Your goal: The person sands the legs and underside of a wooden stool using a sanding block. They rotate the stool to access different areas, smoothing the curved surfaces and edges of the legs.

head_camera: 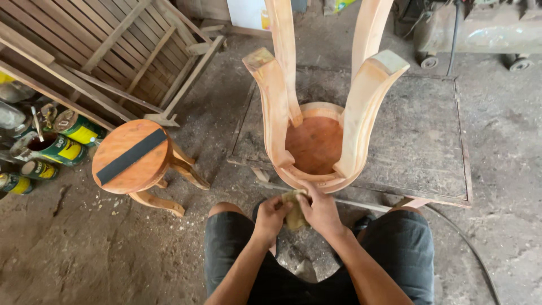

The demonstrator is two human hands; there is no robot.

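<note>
Dusty concrete floor (508,147), low table (418,141)

woodworking workshop | dusty concrete floor (84,248) | unfinished stools (132,155) | paint cans (56,148)

low worn table (429,130) — upturned stool (316,141) on it, dusty floor (508,141)

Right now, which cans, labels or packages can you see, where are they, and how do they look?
Open paint can: far left floor, green and yellow label.
Second can: behind it, lying tilted, same colours.
Two smaller cans: left edge, green and yellow.
White board: top centre, yellow patch.
</note>
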